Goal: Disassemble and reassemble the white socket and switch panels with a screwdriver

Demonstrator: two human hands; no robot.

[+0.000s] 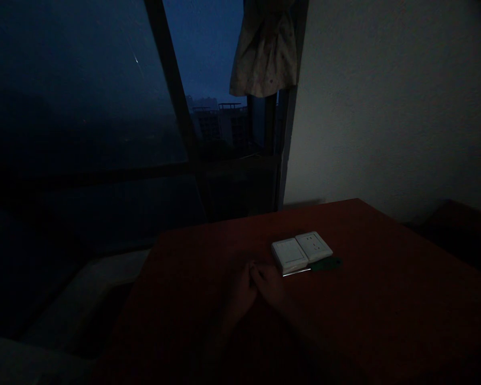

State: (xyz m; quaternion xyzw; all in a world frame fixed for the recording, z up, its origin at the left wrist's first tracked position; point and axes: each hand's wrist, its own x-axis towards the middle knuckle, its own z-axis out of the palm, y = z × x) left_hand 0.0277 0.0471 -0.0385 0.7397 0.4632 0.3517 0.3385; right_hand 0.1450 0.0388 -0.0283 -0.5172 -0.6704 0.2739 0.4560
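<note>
My left hand (242,286) and my right hand (269,284) rest together on the red-brown table, touching at the fingers, which look curled and closed. In the dim light I see nothing held in either. Just beyond my right hand lies a white wall switch (290,253), with a white wall socket (315,245) side by side with it on the right. Along their near edge a screwdriver lies on the table, its green handle (325,263) to the right and its shiny shaft (297,272) pointing left, close to my right hand.
The table (385,278) reaches back toward a dark-framed window (180,96) on the left and a pale wall (385,107) on the right. A gathered curtain (264,59) hangs at the window. Buildings show outside under a dim blue sky. The room is very dark.
</note>
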